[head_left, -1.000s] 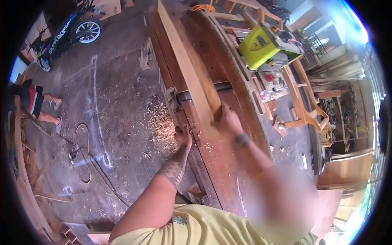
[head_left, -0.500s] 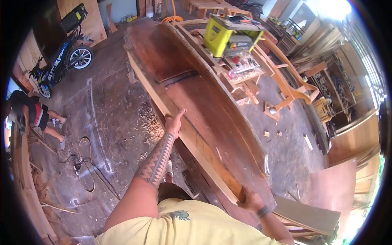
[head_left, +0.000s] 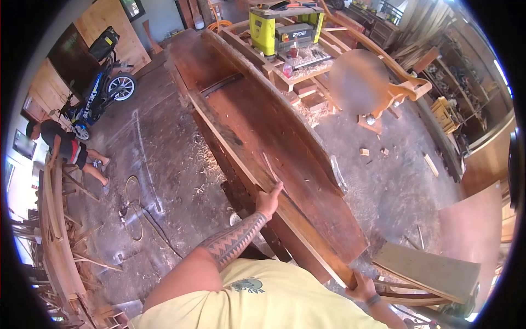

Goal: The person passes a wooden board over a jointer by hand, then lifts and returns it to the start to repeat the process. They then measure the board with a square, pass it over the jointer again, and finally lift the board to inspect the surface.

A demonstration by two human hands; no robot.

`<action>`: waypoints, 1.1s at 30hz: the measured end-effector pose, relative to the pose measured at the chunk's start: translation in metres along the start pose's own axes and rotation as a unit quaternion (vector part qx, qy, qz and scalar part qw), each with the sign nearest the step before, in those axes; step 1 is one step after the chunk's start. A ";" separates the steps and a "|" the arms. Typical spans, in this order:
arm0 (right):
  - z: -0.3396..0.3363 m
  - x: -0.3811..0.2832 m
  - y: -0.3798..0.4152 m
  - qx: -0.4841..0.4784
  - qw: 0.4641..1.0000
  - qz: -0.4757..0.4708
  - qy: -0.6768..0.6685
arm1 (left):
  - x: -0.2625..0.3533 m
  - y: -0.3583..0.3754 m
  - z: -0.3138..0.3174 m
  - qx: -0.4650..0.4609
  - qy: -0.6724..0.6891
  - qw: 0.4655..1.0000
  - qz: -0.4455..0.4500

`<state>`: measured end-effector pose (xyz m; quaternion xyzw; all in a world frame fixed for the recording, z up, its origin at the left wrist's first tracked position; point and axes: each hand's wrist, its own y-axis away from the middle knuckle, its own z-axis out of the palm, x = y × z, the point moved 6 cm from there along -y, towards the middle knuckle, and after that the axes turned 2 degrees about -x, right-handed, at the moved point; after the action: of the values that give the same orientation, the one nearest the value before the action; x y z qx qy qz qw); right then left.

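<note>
A long wooden board [head_left: 319, 244] runs diagonally along the near side of a large reddish-brown wooden bench top [head_left: 268, 126] with a raised far edge. My left hand [head_left: 268, 202] grips the board partway along, its thumb over the upper face and the other fingers hidden below. At the near end, my right hand [head_left: 361, 288] is closed around the board's tip. A thin sliver of wood lies on the bench top just beyond my left hand.
A green Ryobi planer [head_left: 287, 32] stands on a wooden frame behind the bench, with shavings around it. At left are a motorbike [head_left: 101, 90] and another person [head_left: 68, 145] bending beside long timbers [head_left: 50, 203]. A cord [head_left: 137, 205] lies on the floor. A curved panel [head_left: 427, 268] sits at lower right.
The board and both my hands have shifted toward me and to the right, and my view has turned slightly left. The other person's head and arm show more at the timbers.
</note>
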<state>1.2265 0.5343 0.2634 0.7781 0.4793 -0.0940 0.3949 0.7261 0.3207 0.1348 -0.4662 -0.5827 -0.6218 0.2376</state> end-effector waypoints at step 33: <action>0.000 -0.054 -0.038 0.036 0.998 0.037 0.021 | 0.068 -0.045 -0.002 -0.029 0.044 0.999 0.006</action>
<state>1.1673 0.5066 0.2718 0.8105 0.4550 -0.0805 0.3601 0.6567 0.3454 0.1707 -0.4488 -0.5506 -0.6568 0.2530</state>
